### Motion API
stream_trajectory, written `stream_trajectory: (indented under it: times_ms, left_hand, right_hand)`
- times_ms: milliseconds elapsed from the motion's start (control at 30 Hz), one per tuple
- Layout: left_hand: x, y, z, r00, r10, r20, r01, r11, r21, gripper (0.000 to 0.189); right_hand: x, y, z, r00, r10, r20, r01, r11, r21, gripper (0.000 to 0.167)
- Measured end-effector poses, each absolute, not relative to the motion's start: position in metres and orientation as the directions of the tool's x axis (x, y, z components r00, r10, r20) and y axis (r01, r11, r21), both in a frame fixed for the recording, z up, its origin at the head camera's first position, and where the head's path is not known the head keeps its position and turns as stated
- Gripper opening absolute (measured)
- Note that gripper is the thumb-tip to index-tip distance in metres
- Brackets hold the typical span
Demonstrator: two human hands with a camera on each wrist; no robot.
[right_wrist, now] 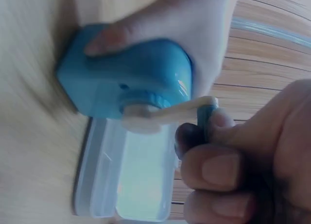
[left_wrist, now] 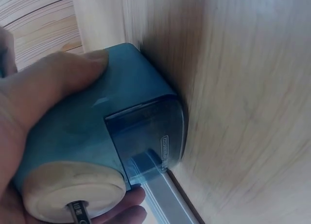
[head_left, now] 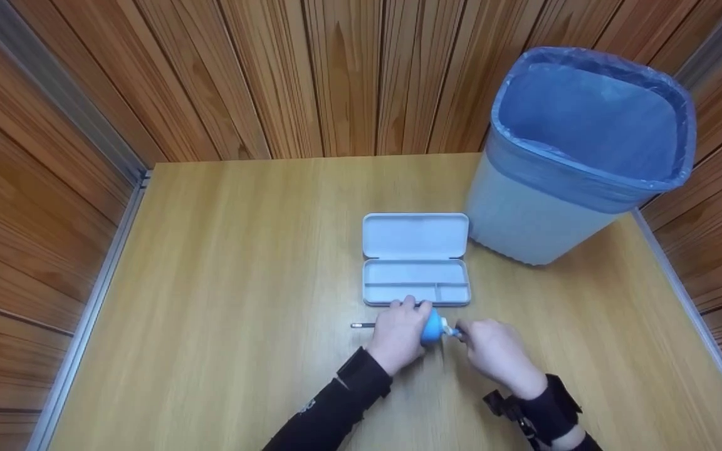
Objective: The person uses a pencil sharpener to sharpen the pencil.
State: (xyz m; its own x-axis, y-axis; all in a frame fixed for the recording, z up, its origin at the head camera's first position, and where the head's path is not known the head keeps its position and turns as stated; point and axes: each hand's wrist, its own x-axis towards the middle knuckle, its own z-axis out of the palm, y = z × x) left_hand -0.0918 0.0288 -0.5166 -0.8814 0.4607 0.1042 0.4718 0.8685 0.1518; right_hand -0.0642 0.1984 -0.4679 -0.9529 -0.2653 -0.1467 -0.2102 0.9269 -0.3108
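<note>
A blue crank pencil sharpener (left_wrist: 73, 122) stands on the table, gripped from above by my left hand (head_left: 400, 329), whose thumb lies along its side. From the sharpener's round cream front sticks a dark pencil (head_left: 362, 325), its rear end pointing left. My right hand (head_left: 497, 351) pinches the small blue knob (right_wrist: 206, 118) at the end of the cream crank arm (right_wrist: 177, 112). On the sharpener's side is a dark see-through shavings drawer (left_wrist: 150, 136). Just beyond the left hand lies an open pale pencil case (head_left: 416, 235), its lower half divided into compartments.
A tall pale waste bin (head_left: 524, 207) lined with a blue bag (head_left: 593, 119) stands at the back right, beside the pencil case. Wood-panelled walls (head_left: 342, 75) enclose the light wooden table (head_left: 242, 250) at the back and both sides.
</note>
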Motion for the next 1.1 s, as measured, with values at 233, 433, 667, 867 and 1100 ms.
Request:
stream_trajectory:
  times_ms: [233, 433, 667, 867, 1100]
  left_hand:
    - [-0.091, 0.028, -0.515, -0.873, 0.474, 0.112, 0.486, 0.863, 0.135, 0.065]
    - [-0.092, 0.028, -0.514, -0.874, 0.476, 0.094, 0.485, 0.862, 0.148, 0.066]
    - [-0.093, 0.026, -0.514, -0.873, 0.479, 0.086, 0.487, 0.854, 0.182, 0.072]
    - [-0.092, 0.026, -0.516, -0.869, 0.479, 0.121, 0.493, 0.855, 0.162, 0.075]
    - [-0.091, 0.026, -0.518, -0.864, 0.480, 0.150, 0.500, 0.852, 0.153, 0.074]
  right_hand:
    - [-0.088, 0.197, -0.466, -0.958, -0.238, -0.157, -0.172, 0.922, -0.346, 0.006]
    - [-0.107, 0.196, -0.470, -0.954, -0.255, -0.156, -0.193, 0.924, -0.331, 0.009]
    - [-0.121, 0.194, -0.478, -0.953, -0.244, -0.183, -0.179, 0.933, -0.313, 0.006]
    - [-0.132, 0.193, -0.499, -0.949, -0.256, -0.187, -0.195, 0.937, -0.289, 0.011]
    - [-0.125, 0.194, -0.528, -0.932, -0.287, -0.223, -0.210, 0.926, -0.313, 0.011]
